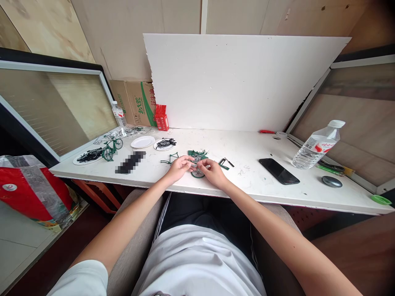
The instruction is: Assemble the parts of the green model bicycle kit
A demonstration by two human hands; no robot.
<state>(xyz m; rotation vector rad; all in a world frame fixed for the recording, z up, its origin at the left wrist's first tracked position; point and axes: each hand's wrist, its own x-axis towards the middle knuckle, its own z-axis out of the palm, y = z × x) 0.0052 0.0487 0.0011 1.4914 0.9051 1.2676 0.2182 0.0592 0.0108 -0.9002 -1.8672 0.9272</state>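
My left hand (179,167) and my right hand (212,172) meet at the near edge of the white table (247,181). Both pinch a small green model bicycle part with a spoked wheel (197,173) between the fingertips. Loose green parts (196,154) lie just behind the hands. A green frame piece (170,158) rests to the left of my left hand. A small green and black part (225,163) lies to the right of my right hand.
A finished green model bicycle (111,148) stands at the left, beside paper plates (142,142) holding black parts. A black phone (278,171), a water bottle (317,149) and a grey oval object (331,181) lie at the right. A white board (240,82) leans behind.
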